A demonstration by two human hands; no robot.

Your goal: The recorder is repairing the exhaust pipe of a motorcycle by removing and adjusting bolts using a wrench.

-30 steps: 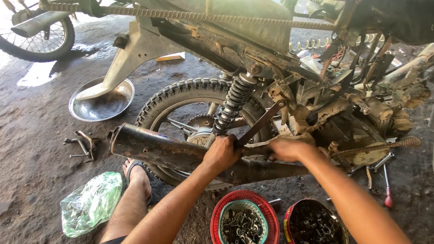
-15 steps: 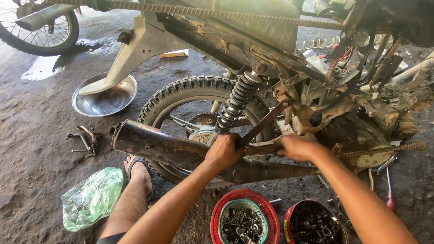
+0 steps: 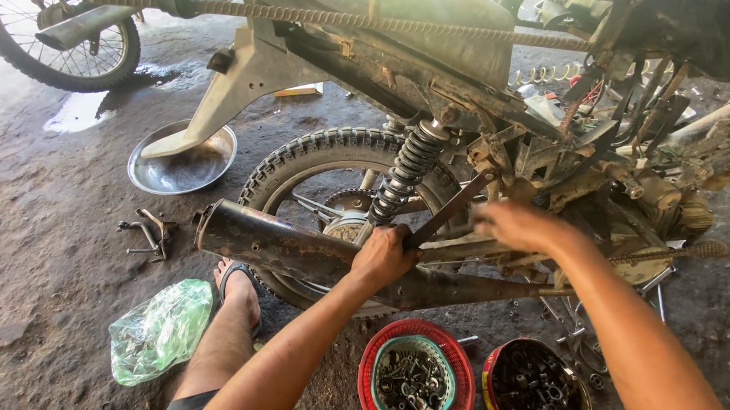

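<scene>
A stripped motorcycle frame (image 3: 499,80) stands over a knobby rear wheel (image 3: 335,147) with a coil shock absorber (image 3: 407,170). My left hand (image 3: 383,258) grips the rusty dark exhaust pipe (image 3: 274,246) near its middle, by a flat metal bar (image 3: 450,208) that slants up to the frame. My right hand (image 3: 518,226) is blurred at the frame beside the engine area, fingers bent; whether it holds anything cannot be told. My sandalled foot (image 3: 237,285) rests on the ground under the pipe.
Two red bowls of bolts and small parts (image 3: 411,376) (image 3: 533,385) sit near my arms. A green plastic bag (image 3: 158,327), a metal basin (image 3: 184,162), loose metal brackets (image 3: 145,234) and tools (image 3: 653,284) lie on the dirt floor. Another wheel (image 3: 55,32) stands far left.
My right hand has lifted slightly and moved along the frame, now blurred with motion. My left hand stays on the exhaust pipe. The view has shifted a little.
</scene>
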